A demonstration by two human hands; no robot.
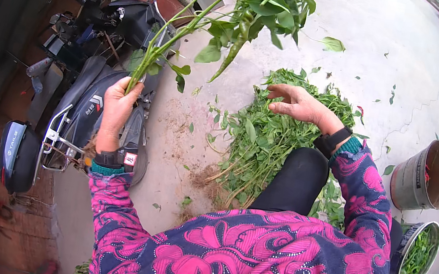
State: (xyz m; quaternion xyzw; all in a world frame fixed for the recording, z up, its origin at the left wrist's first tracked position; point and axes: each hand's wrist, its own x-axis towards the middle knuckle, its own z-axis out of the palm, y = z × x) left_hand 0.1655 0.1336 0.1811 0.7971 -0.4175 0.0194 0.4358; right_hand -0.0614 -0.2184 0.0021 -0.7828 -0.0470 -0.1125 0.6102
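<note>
My left hand [116, 104] is closed around the bare stems of a pepper plant [217, 7], which it holds up off the ground to the left. The plant's leafy top spreads up and to the right, and a long green chili pepper [238, 42] hangs among its leaves. Over the heap of pulled pepper plants [267, 127] on the ground, my right hand [298, 105] is raised with its fingers apart and nothing in it. Those heaped plants lie in front of my bent knee, their roots toward me.
At the left stands a dark motor scooter [93, 100] with a rear box [18, 157]. To the right are a metal bucket [423, 176] and a second bucket [436, 234] with green peppers in it. Loose leaves are scattered over the concrete floor [372, 41].
</note>
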